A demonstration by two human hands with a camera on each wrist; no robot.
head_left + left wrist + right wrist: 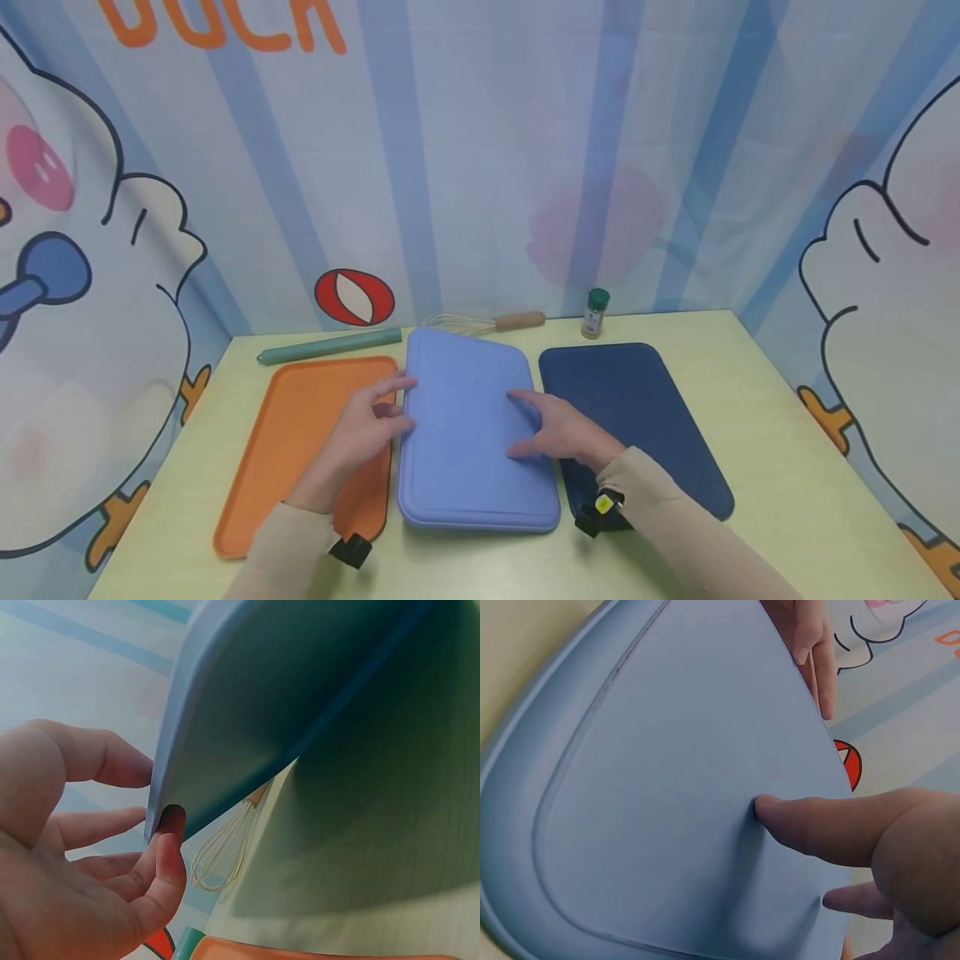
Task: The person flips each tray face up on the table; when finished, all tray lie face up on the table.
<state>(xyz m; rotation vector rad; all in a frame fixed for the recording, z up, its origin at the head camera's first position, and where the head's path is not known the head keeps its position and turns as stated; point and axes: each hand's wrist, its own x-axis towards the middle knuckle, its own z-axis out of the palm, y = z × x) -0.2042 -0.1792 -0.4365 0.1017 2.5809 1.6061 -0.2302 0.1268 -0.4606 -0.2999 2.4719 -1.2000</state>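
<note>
Light-blue tray [465,454], centre of frame: tilted, one side raised off the table [810,500], apparently borne by the left hand [363,425] pinching its edge. Right hand [561,427]: fingers spread, touching its face, probably steadying. Orange tray [300,425], left; navy tray [637,417], right: both flat, flanking.

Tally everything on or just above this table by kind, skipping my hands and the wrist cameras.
Trays: 3 (orange tray, light blue tray, dark blue tray)
Whisk: 1
Green rod: 1
Green-capped jar: 1
Total: 6
</note>
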